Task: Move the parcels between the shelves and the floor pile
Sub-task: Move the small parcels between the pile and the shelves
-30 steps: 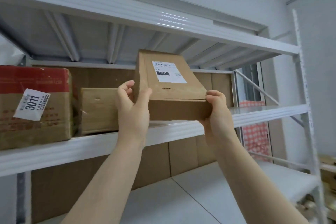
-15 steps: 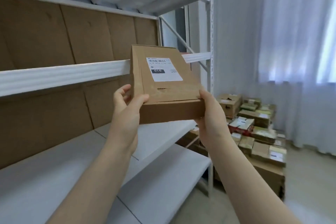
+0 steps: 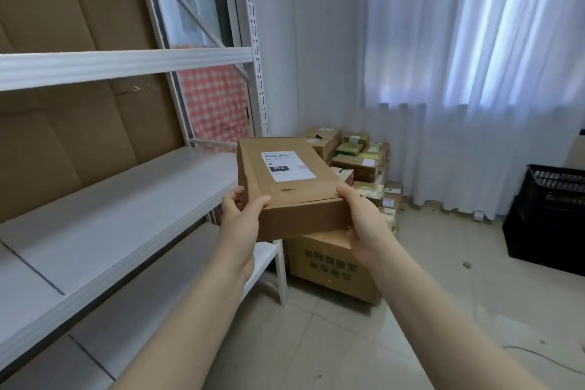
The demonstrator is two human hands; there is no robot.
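A flat brown cardboard parcel (image 3: 294, 193) with a white label marked 010 is held in the air in front of me, past the right end of the white shelves (image 3: 126, 63). My left hand (image 3: 242, 212) grips its near left corner. My right hand (image 3: 364, 218) grips its near right corner. Beyond and below the parcel lies the floor pile (image 3: 364, 158) of several brown and green parcels against the wall. A large brown carton (image 3: 335, 269) stands on the floor right under the held parcel.
The white metal rack with brown cardboard backing fills the left side; its post (image 3: 253, 41) rises beside a red-and-white patterned sheet (image 3: 215, 104). A black plastic crate (image 3: 547, 215) sits at the right. White curtains (image 3: 474, 57) cover the window. The floor is tiled.
I have turned right and down from the upper shelf toward the floor pile. The parcel came off the shelf and dropped lower, still held in both hands.
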